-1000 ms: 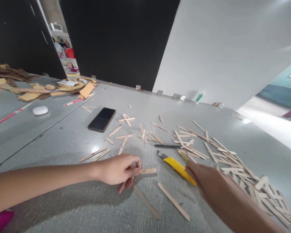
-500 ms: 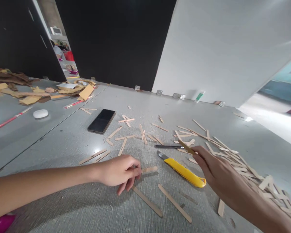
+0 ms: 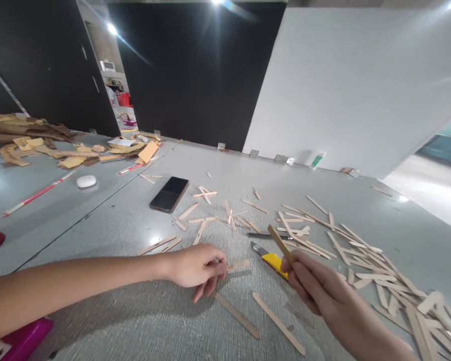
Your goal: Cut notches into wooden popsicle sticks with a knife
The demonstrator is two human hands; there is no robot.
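My left hand (image 3: 195, 268) rests on the grey table (image 3: 108, 235), fingers pinched on the end of a short wooden stick (image 3: 239, 263) that lies flat. My right hand (image 3: 315, 291) is raised above the table and closed on a wooden stick (image 3: 280, 243), which points up and to the left. A yellow utility knife (image 3: 269, 258) lies just beyond my right hand, partly hidden by it. Two longer sticks (image 3: 237, 315) lie near the table's front between my hands. A loose heap of several wooden sticks (image 3: 361, 260) spreads to the right.
A black phone (image 3: 169, 194) lies face up at the centre left, with scattered sticks around it. A dark pen (image 3: 265, 235) lies behind the knife. Cardboard scraps (image 3: 60, 148) pile up at the far left by a white oval object (image 3: 86, 181). A pink object (image 3: 18, 338) sits at the bottom left corner.
My right hand reached into the heap on the right, took up a wooden stick and drew it back toward me over the knife. My left hand stayed on its short stick.
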